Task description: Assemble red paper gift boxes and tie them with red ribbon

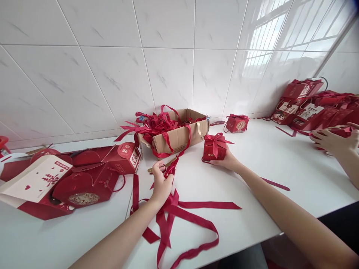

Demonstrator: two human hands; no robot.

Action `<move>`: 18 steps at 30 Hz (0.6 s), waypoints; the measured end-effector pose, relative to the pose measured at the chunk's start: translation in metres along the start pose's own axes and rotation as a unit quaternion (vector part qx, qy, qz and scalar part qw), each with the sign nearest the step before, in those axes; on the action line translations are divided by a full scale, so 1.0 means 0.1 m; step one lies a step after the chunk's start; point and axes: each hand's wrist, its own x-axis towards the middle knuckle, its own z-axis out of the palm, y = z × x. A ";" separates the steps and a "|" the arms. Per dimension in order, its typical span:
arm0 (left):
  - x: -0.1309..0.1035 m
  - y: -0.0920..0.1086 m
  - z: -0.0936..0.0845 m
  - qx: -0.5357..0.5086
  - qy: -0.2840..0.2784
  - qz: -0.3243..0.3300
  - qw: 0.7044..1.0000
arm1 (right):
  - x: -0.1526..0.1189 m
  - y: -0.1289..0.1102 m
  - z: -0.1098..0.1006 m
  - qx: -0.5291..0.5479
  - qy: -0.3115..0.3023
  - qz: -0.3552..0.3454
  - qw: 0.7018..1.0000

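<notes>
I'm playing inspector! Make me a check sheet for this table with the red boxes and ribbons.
Surface: white tabletop.
Job's things: bow-topped red box; loose red ribbons on the tabletop.
Clutter: red boxes on the left; carton of ribbons; right-hand box pile.
Hands: left hand at the loose ribbons, grip unclear; right hand holds the bow-topped red box.
Cables: thin dark loop by the right-hand box pile, cannot tell if cable.
Surroundings: tiled wall; another person's hand.

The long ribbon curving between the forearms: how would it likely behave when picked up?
The ribbon is probably floppy, since it lies in loose curves. It looks light, being thin and narrow. Lifting it may drag other strips along, because some seem to overlap it.
</notes>
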 end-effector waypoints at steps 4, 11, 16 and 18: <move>0.01 -0.01 0.00 -0.002 0.004 -0.001 1.000 | 0.19 0.04 -0.05 0.090 -0.023 -0.002 0.996; 0.03 -0.01 0.00 -0.001 0.009 -0.009 1.000 | 0.43 0.52 -0.57 0.092 0.117 0.075 0.986; 0.04 0.02 0.01 0.012 -0.002 -0.028 1.000 | 0.54 0.91 -0.86 0.003 0.301 0.148 0.942; 0.04 0.03 0.01 0.014 -0.003 -0.030 0.999 | 0.56 0.98 -0.87 -0.030 0.346 0.181 0.920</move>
